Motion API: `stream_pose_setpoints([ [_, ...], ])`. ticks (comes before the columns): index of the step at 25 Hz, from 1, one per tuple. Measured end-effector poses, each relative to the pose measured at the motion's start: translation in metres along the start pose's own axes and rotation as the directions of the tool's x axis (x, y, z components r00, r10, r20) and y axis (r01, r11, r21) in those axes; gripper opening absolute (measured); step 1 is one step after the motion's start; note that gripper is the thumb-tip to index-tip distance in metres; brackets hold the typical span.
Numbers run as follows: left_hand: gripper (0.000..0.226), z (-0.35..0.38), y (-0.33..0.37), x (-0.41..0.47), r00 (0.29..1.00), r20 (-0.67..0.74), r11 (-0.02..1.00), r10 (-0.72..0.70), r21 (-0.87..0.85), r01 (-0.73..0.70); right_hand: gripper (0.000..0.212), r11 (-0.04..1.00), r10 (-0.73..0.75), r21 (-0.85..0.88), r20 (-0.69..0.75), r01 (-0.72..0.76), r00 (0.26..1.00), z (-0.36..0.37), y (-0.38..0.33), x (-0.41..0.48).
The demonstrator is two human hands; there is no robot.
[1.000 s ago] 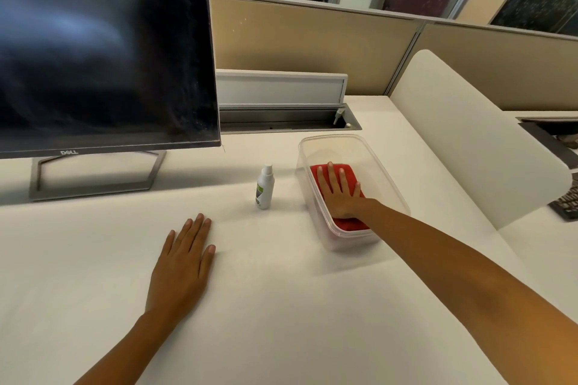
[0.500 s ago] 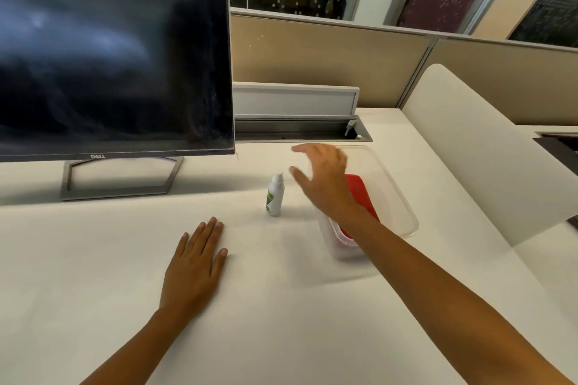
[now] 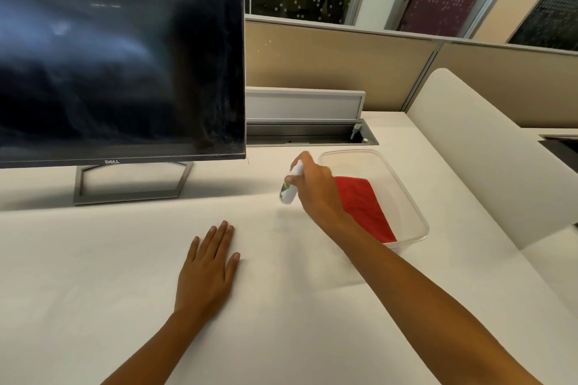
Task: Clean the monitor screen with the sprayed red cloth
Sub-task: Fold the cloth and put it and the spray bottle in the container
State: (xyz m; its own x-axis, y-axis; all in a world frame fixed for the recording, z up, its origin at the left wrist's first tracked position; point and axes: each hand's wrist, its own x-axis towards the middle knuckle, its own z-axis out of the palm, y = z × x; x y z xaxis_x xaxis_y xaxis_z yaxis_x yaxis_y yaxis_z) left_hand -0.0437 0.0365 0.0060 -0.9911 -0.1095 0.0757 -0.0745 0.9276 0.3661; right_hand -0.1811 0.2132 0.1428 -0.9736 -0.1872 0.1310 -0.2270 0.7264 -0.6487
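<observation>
A dark, dusty monitor [image 3: 119, 72] stands on its grey stand at the back left of the white desk. A folded red cloth [image 3: 364, 206] lies inside a clear plastic container [image 3: 406, 197] to the right of the monitor. My right hand [image 3: 316, 187] is closed around a small white spray bottle [image 3: 289, 189] with a green label, just left of the container; the bottle is tilted and slightly off the desk. My left hand [image 3: 208, 269] rests flat on the desk, fingers spread, in front of the monitor.
A grey cable tray with a raised lid [image 3: 306, 116] sits behind the container. Beige partition panels [image 3: 344, 66] close the back of the desk. A white curved divider [image 3: 488, 147] rises at the right.
My right hand left the red cloth in the container, moved left and closed on the spray bottle, which now tilts off the desk. The left hand stayed flat.
</observation>
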Motion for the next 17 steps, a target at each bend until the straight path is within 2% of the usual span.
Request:
stream_pose_setpoints([
  [2, 0.073, 0.001, -0.001, 0.000, 1.000, 0.008, 1.000, 0.001, 0.003, -0.001, 0.013, 0.993, -0.084, 0.067, -0.227, 0.102, 0.970, -0.019, -0.001, -0.006],
  [4, 0.073, 0.001, -0.001, 0.001, 1.000, 0.006, 1.000, -0.004, 0.002, 0.004, 0.016, 0.984, -0.081, 0.105, -0.458, 0.144, 0.885, -0.040, 0.004, -0.007],
  [6, 0.073, 0.001, -0.001, 0.001, 1.000, 0.004, 1.000, -0.003, 0.001, 0.003, 0.023, 0.993, -0.019, 0.081, -0.592, 0.083, 0.806, -0.059, 0.015, -0.001],
  [7, 0.073, 0.002, -0.001, 0.001, 1.000, 0.004, 1.000, -0.002, 0.002, 0.002, 0.025, 0.996, 0.025, 0.083, -0.610, 0.033, 0.792, -0.065, 0.021, 0.004],
  [9, 0.073, 0.002, -0.001, 0.001, 1.000, 0.001, 1.000, -0.002, -0.002, 0.002, 0.030, 0.990, 0.134, 0.119, -0.557, -0.080, 0.820, -0.070, 0.033, 0.016],
  [13, 0.073, 0.002, -0.001, 0.000, 1.000, -0.004, 1.000, 0.003, -0.003, -0.003, 0.035, 0.966, 0.256, 0.107, -0.276, -0.235, 0.926, -0.050, 0.050, 0.034],
  [17, 0.073, 0.001, -0.001, 0.001, 1.000, -0.003, 1.000, 0.000, -0.002, 0.000, 0.038, 0.942, 0.336, 0.037, -0.123, -0.334, 0.934, -0.035, 0.059, 0.045],
])
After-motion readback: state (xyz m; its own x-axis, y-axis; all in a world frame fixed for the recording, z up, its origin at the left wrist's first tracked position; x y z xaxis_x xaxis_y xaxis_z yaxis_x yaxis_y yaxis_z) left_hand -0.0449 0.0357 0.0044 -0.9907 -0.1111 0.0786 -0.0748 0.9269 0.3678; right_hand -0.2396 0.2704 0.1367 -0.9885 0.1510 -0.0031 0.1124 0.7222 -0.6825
